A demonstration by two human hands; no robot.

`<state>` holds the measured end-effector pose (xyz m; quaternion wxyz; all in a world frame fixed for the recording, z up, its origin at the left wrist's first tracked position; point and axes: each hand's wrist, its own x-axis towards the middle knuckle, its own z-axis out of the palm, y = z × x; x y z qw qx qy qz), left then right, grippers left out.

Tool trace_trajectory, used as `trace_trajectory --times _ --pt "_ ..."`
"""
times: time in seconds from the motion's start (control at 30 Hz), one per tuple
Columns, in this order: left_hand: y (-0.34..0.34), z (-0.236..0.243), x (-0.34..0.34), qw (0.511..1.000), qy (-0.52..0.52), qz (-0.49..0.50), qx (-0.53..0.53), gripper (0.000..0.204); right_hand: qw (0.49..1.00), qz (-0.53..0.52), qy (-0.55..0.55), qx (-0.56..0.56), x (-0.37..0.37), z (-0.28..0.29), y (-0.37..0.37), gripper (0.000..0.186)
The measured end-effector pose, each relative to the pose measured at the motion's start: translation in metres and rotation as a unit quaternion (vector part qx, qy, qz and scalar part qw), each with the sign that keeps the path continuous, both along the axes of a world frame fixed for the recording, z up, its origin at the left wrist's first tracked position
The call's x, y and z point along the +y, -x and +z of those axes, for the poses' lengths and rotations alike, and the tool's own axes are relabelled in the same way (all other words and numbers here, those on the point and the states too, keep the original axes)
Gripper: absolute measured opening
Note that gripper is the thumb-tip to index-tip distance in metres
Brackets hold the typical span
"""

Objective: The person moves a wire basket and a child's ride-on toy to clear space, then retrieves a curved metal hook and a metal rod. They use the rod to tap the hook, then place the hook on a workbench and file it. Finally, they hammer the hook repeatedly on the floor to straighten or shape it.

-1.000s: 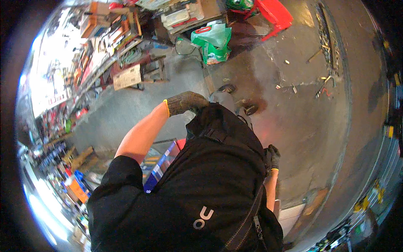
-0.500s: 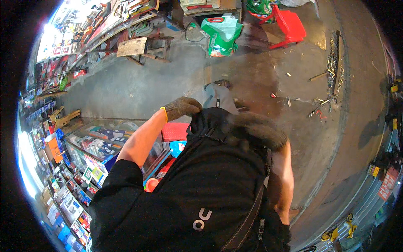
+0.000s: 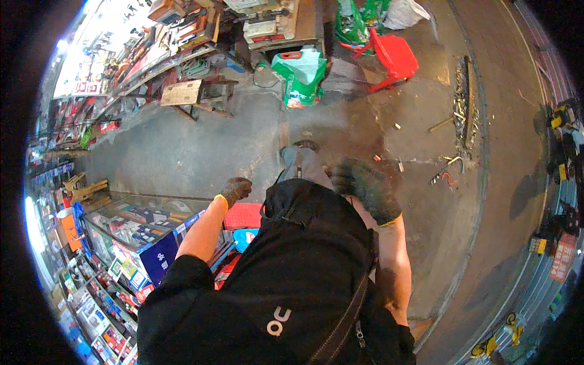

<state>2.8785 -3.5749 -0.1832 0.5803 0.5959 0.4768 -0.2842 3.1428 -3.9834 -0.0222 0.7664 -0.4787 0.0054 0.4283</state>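
White glare at the far left washes out the goods above the tool-laden bench (image 3: 152, 78); lower down, a rack of small packages (image 3: 100, 304) is cut off by the dark rim of the view. Next stands a blue-sided display case (image 3: 159, 258), its near end hidden by the left forearm (image 3: 204, 234). The left hand (image 3: 236, 190), in a dark knit glove with a yellow cuff, has its fingers curled; the palm is out of sight, and whether it grasps anything cannot be told. Just beside its wrist lies a red textured panel (image 3: 243, 216), partly hidden by the black shirt (image 3: 292, 255); contact is indeterminable. The shirt also covers much of the grey trousers (image 3: 304, 169). The right hand (image 3: 371, 191), similarly gloved, is near the shirt's lower edge; blur obscures its fingers, and its grip cannot be told. At the lower right, yellow objects (image 3: 511, 334) are too distorted to identify.

Open room, left to right: grey floor (image 3: 182, 146) spans from the display case to the wooden stool (image 3: 181, 93), continues below the green bag (image 3: 302, 79) and red chair (image 3: 395, 58), and reaches a long strip (image 3: 466, 103) strewn with small pieces.
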Motion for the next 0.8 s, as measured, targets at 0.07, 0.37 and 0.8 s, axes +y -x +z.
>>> trace_trajectory --times 0.07,0.37,0.8 --pt "-0.016 0.003 -0.002 0.995 -0.006 -0.087 -0.056 0.022 0.988 0.101 -0.105 0.041 -0.019 -0.009 0.007 0.046" --pt "-0.126 0.064 -0.038 0.986 -0.072 -0.133 -0.076 0.034 0.968 -0.017 0.238 -0.079 -0.075 -0.032 0.032 0.048" --pt "-0.138 0.064 -0.060 0.966 -0.096 -0.239 -0.033 0.030 0.948 -0.004 0.300 -0.100 -0.124 -0.099 0.067 0.027"
